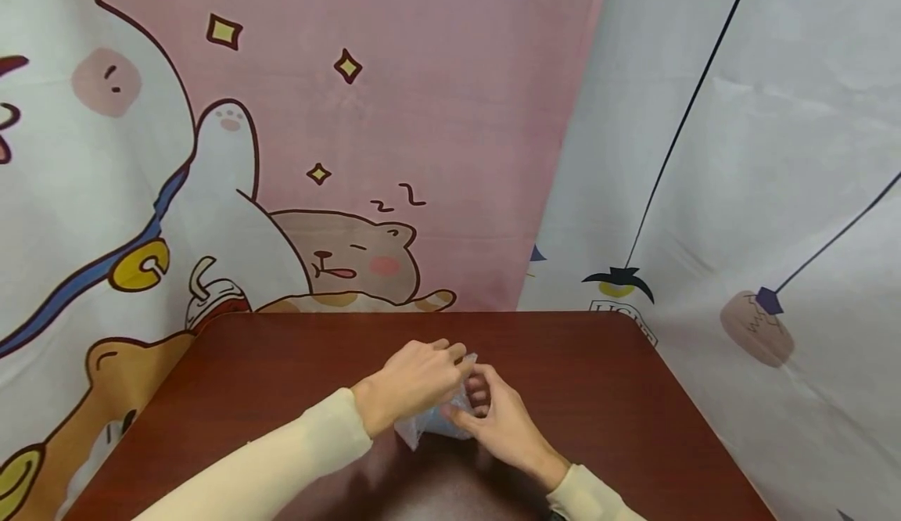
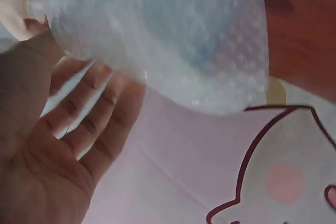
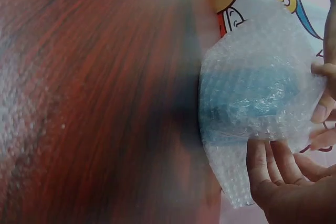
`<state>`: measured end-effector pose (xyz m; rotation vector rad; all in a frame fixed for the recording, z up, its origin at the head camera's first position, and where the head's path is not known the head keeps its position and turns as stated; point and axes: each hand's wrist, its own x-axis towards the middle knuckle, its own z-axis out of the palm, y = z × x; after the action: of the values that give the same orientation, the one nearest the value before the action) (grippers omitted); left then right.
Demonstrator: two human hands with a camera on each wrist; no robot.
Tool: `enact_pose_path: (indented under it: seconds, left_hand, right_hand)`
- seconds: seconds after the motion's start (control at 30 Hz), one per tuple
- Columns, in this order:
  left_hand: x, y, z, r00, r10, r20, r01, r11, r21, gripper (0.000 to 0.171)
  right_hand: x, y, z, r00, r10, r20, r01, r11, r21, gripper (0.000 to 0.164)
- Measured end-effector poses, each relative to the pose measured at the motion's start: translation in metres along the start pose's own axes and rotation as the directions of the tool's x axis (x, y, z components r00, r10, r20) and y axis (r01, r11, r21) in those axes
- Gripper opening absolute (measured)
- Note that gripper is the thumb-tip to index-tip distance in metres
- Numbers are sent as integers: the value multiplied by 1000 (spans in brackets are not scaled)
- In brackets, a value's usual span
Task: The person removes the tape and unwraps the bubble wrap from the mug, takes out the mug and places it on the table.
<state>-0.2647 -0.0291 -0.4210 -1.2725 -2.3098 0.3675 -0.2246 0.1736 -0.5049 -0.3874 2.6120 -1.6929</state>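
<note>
A package of clear bubble wrap (image 1: 439,423) stands over the table between both hands, with a light-blue object (image 3: 247,95) showing through it. What the object is stays blurred by the bubbles. My left hand (image 1: 415,376) reaches over the top and pinches the wrap at its upper end. In the left wrist view, several of its fingers (image 2: 89,114) extend along the wrap's lower edge. From the right side my right hand (image 1: 503,419) holds the wrap, thumb on the near face; in the right wrist view its fingers (image 3: 286,163) lie against the wrap's edge.
A dark red-brown wooden table (image 1: 281,364) lies under the hands. Behind it hangs a printed cloth (image 1: 457,114) with cartoon animals on pink and lamp drawings on grey-white. Both arms wear cream sleeves (image 1: 296,450).
</note>
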Motion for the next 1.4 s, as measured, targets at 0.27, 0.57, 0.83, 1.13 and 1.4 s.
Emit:
enact_pose_path:
  seconds: [0.27,0.57,0.83,1.13,1.4]
  left_hand:
    - [19,1,-4,986,79,147,-86,996,39,7]
    - [27,7,-4,979,43,199,-53,998,43,9]
    - [45,16,-11,957,70,282,-106,988,115,8]
    - [43,9,-2,955,-10,297,16,1000,-19,8]
    - [37,2,8,970,-80,231,123,976,-180,17]
  right_hand:
    - [-3,-1,-1,998,51,-35,-51,999,1,72]
    - [-10,1,0,992,99,-74,-102,994,-45,58]
    - [-8,0,1,993,54,-107,-67,991,-116,51]
    - [-5,-1,-1,993,45,-107,-44,999,9,36]
    - [-1,9,-5,990,23,-138,-17,999,44,17]
